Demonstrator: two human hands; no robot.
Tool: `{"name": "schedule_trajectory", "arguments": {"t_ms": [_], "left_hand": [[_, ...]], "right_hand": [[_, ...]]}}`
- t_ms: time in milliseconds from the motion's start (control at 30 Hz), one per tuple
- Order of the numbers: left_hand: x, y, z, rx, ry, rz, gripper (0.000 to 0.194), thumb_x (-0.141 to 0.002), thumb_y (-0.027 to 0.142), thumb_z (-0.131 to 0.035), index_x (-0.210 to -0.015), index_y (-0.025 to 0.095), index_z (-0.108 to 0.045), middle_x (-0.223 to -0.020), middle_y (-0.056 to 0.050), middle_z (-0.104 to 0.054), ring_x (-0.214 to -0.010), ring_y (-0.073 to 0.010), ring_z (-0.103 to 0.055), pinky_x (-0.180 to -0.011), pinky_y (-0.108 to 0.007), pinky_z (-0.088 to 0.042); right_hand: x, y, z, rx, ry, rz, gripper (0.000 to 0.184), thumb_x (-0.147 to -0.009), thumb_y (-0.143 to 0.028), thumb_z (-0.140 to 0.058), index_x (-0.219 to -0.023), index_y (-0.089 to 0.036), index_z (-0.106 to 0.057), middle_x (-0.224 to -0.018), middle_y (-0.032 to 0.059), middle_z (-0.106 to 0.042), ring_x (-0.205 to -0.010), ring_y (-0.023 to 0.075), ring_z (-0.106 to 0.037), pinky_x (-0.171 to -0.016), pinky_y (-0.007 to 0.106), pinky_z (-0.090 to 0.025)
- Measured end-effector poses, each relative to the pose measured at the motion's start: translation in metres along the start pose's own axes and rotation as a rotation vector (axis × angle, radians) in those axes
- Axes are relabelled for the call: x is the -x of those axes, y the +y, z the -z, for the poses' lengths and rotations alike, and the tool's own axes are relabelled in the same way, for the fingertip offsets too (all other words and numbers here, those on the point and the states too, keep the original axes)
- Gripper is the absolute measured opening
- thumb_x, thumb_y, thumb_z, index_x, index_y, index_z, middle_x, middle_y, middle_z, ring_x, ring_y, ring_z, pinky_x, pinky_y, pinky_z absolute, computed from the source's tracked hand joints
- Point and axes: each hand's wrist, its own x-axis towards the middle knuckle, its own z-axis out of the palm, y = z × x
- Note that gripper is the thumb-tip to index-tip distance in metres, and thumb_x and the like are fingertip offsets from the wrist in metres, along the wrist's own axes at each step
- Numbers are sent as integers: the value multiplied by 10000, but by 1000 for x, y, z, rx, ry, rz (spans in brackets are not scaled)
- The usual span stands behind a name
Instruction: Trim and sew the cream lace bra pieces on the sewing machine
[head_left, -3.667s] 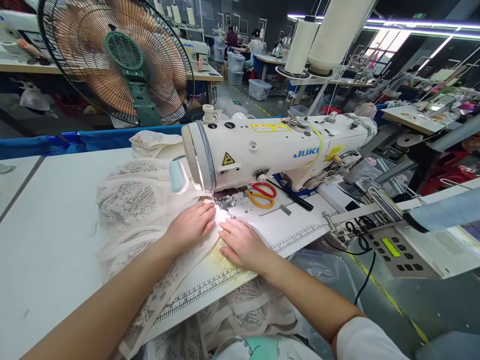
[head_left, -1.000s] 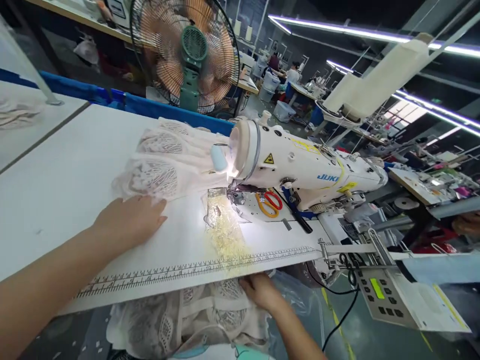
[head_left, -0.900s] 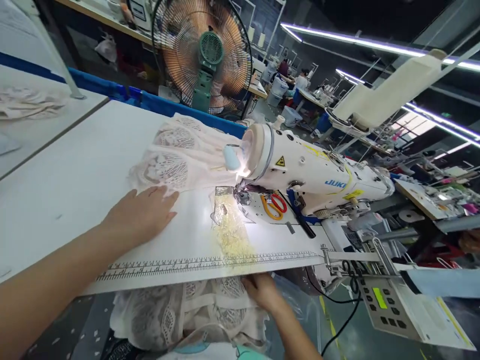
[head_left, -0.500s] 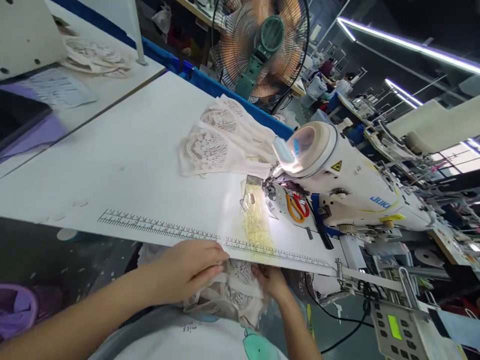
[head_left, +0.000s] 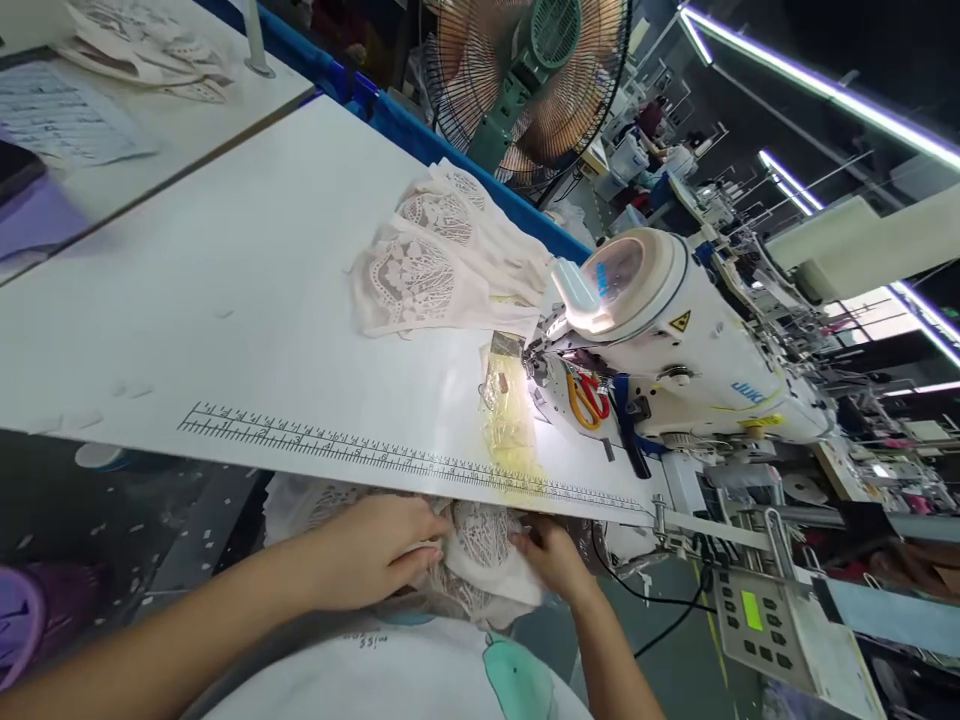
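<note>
Below the table's front edge, a pale lace garment (head_left: 486, 540) lies bunched in front of my body. My left hand (head_left: 379, 550) has its fingers closed on the garment's left side, fingertips partly hidden in the cloth. On its right side my right hand (head_left: 551, 555) pinches the fabric between thumb and fingers. Another white lace garment (head_left: 427, 265) with sheer, patterned cups rests on the tabletop, its right end beside the needle area of the sewing machine (head_left: 660, 330).
A printed ruler (head_left: 390, 455) runs along the front of the white table (head_left: 247, 300). Yellow tape (head_left: 510, 430) covers part of it. Orange and red-handled scissors (head_left: 585, 398) lie by the machine. Behind stands a large fan (head_left: 525, 90); a control panel (head_left: 757, 620) sits lower right.
The view has shifted slightly. Both hands have dropped a little further below the table edge, and the lace cup between them shows more openly.
</note>
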Motion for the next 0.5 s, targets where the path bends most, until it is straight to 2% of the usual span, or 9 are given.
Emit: {"name": "schedule_trajectory", "arguments": {"t_ms": [100, 167, 333, 400, 500], "left_hand": [[-4, 6, 0, -47, -95, 39, 311, -867, 321, -416, -1052, 232, -649, -906, -64, -687, -822, -217, -644, -697, -292, -474], [-8, 14, 0, -93, -132, 63, 310, -859, 308, -433, -1070, 219, -641, -943, -79, -691, -859, -229, -651, -732, -307, -488], [-15, 28, 1, -163, -155, 53, 326, -852, 287, -438, -1109, 202, -620, -992, -96, -691, -891, -232, -658, -757, -313, -510], [-13, 28, 2, -173, -153, 53, 327, -857, 298, -425, -1098, 200, -624, -1008, -101, -691, -912, -235, -658, -778, -317, -514], [-8, 22, 2, -186, -175, 106, 381, -868, 326, -373, -1123, 179, -615, -1086, -128, -677, -996, -275, -641, -854, -387, -508]], "right_hand": [[10, -4, 12, 2, -5, 10, 317, -750, -347, -608, -968, -134, -693, -704, 55, -653, -637, 201, -571, -604, 297, -452], [13, -5, 16, -5, -3, 21, 298, -737, -332, -621, -951, -138, -694, -676, 31, -624, -626, 181, -549, -588, 275, -436], [12, -8, 16, -6, 37, 47, 297, -762, -276, -557, -979, -115, -683, -640, 17, -564, -603, 166, -511, -571, 268, -406], [17, -10, 17, 1, 45, 45, 281, -758, -263, -558, -968, -123, -683, -601, 1, -529, -584, 163, -493, -568, 272, -396], [36, -17, 27, -20, 21, 36, 213, -748, -270, -599, -913, -154, -666, -610, -13, -513, -594, 154, -494, -588, 266, -406]]}}
